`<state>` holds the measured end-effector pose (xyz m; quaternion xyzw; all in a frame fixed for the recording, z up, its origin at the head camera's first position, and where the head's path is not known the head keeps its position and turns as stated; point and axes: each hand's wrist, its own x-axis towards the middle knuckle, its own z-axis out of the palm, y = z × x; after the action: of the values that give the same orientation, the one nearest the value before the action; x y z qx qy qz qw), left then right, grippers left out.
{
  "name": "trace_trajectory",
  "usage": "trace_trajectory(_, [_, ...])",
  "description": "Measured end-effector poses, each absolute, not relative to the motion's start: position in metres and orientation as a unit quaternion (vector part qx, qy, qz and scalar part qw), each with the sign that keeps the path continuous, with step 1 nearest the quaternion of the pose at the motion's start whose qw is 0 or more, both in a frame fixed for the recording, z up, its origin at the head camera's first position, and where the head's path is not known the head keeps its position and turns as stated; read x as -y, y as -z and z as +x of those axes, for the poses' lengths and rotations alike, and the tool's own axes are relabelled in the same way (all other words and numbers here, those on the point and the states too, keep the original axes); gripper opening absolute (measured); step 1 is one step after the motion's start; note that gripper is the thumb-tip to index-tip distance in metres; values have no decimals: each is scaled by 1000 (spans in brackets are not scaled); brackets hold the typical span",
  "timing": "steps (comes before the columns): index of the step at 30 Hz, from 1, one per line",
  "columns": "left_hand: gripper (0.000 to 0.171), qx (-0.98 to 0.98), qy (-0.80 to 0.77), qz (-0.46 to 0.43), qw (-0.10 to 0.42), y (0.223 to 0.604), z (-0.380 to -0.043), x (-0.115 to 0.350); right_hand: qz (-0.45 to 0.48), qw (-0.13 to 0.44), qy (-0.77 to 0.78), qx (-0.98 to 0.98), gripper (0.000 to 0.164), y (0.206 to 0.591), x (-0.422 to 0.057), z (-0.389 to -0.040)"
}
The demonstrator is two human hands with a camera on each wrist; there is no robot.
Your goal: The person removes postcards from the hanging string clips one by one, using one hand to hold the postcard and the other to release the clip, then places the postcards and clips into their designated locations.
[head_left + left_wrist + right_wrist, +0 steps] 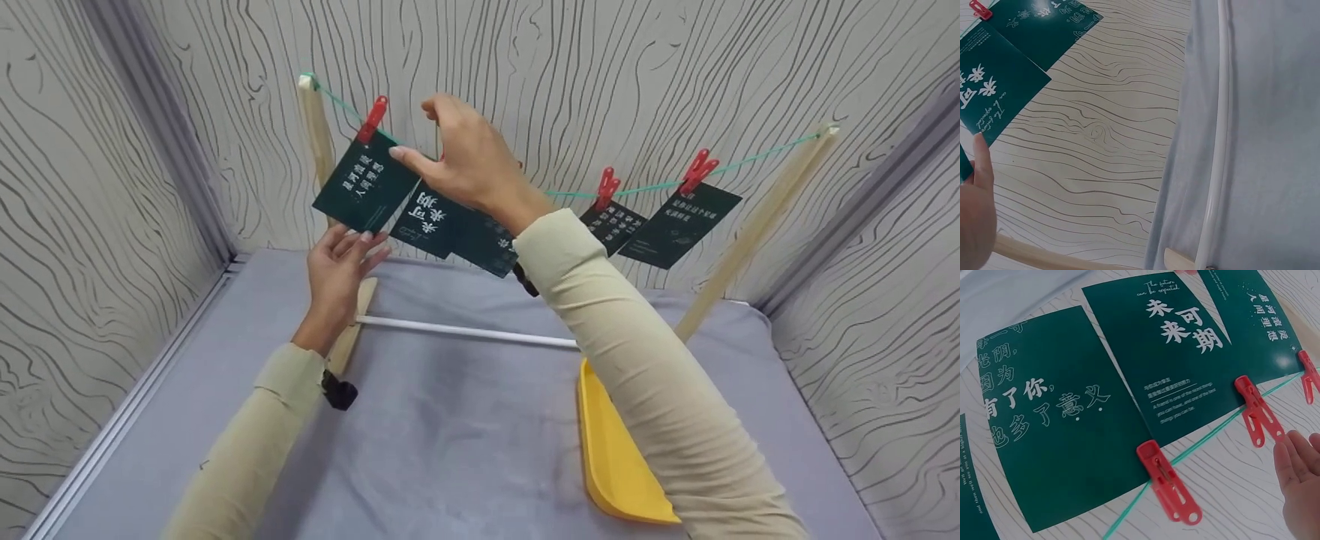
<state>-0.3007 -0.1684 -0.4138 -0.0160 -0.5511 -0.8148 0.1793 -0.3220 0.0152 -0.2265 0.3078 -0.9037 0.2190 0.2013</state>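
Observation:
Dark green cards with white writing hang from a green string by red clothespins. My left hand [337, 266] pinches the lower edge of the leftmost card [365, 184], whose clothespin [373, 120] sits at its top. One finger of that hand reaches near the corner of the second card [1002, 84] in the left wrist view. My right hand [472, 154] is raised by the string, thumb near the leftmost card's right corner, fingers spread from the thumb and holding nothing. In the right wrist view its fingertips are close to the second card's clothespin [1258, 410]; whether they touch is unclear.
Two wooden posts [757, 225] carry the string, with a white rod [465, 330] between them low down. A yellow tray [622, 457] lies on the grey cloth, partly behind my right sleeve. More cards [681, 225] hang at the right. Patterned walls stand around.

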Motion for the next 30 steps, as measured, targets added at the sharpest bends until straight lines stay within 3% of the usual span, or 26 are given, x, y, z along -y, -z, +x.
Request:
trace_trajectory(10, [33, 544, 814, 30, 201, 410, -302, 171, 291, 188, -219, 912, 68, 226, -6, -324])
trace_trajectory(30, [29, 532, 826, 41, 184, 400, -300, 178, 266, 147, -233, 924, 68, 216, 11, -328])
